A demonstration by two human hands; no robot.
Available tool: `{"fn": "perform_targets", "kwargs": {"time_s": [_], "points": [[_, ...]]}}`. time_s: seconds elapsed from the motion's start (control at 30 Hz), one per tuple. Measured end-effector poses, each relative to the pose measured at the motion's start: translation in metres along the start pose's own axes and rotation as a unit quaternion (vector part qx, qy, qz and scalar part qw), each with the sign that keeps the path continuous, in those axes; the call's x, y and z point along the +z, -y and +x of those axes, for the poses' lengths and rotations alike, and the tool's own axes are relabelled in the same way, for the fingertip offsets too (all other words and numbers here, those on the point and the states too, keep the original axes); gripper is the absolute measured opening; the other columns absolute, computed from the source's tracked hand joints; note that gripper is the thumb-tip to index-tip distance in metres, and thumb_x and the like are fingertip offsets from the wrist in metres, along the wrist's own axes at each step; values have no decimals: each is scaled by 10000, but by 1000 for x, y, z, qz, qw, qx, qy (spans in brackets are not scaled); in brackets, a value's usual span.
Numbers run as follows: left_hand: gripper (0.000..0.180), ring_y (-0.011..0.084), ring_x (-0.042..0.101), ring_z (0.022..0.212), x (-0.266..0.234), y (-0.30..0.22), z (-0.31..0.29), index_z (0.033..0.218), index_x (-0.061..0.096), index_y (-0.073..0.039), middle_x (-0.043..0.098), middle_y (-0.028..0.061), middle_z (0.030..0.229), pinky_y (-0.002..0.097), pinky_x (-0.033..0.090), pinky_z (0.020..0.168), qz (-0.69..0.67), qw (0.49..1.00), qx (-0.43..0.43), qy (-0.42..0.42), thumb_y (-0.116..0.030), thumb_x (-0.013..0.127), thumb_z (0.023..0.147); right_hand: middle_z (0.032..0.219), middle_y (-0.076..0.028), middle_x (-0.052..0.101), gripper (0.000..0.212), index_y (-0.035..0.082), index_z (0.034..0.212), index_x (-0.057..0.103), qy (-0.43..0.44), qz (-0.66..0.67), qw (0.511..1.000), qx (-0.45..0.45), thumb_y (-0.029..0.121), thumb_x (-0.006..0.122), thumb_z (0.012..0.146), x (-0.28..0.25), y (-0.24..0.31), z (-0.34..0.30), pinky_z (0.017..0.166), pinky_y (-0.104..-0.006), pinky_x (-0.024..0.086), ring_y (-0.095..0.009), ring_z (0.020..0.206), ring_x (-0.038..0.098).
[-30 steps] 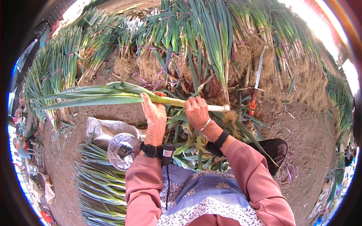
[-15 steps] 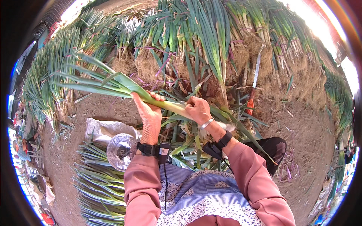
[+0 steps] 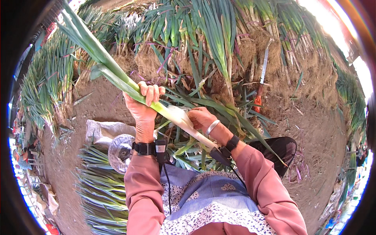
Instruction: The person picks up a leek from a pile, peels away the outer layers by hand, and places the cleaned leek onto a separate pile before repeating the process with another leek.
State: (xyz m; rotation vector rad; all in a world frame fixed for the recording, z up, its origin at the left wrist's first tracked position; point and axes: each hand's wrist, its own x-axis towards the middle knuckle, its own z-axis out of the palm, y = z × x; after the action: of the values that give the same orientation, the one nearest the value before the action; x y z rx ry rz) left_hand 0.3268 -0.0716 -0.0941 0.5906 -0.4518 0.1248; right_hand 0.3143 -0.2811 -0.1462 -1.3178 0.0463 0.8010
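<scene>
A long green onion point(image 3: 168, 112) slants across in front of me, its green leaves toward the far left and its white end toward my right wrist. My left hand point(image 3: 143, 102) is wrapped round the stalk where green turns pale. Against the white part, my right hand point(image 3: 203, 119) has its fingers curled and pinched at a filmy, whitish layer of outer skin point(image 3: 178, 112). The fingertips of the right hand are partly hidden. Beneath both hands lies a heap of loose leaves and peelings point(image 3: 188, 147).
Bundles of green onions point(image 3: 172, 27) with roots stand along the far side. A long-bladed knife point(image 3: 265, 64) with an orange-red handle leans there. Green onions point(image 3: 102, 192) lie in rows at left, near a white sack point(image 3: 105, 132) and a clear round plastic object point(image 3: 119, 152). A dark shoe point(image 3: 280, 152) is at right.
The green onion has swung steeper, its leaves up to the far left and its white end down toward me. My right hand has shifted slightly nearer, and whitish skin now shows loose beside it.
</scene>
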Motion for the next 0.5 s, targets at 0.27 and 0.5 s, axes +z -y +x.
{"fn": "perform_targets", "kwargs": {"time_s": [0.27,0.5], "points": [[544,145,386,536,1,-3,-4,711,453,-134,388,-25,479,315,322,626,40,998,-11,-54,-664,461,830,781,36,567,408,0,952,637,67,-133,973,-178,401,607,886,6,-23,-14,604,-254,414,-45,691,463],[522,130,378,523,5,-3,-3,720,454,-133,391,-33,481,288,315,573,6,1000,-5,-14,-642,473,835,748,53,588,202,4,993,681,2,-113,981,-158,167,597,907,6,-28,-3,555,-201,394,-22,634,467]]}}
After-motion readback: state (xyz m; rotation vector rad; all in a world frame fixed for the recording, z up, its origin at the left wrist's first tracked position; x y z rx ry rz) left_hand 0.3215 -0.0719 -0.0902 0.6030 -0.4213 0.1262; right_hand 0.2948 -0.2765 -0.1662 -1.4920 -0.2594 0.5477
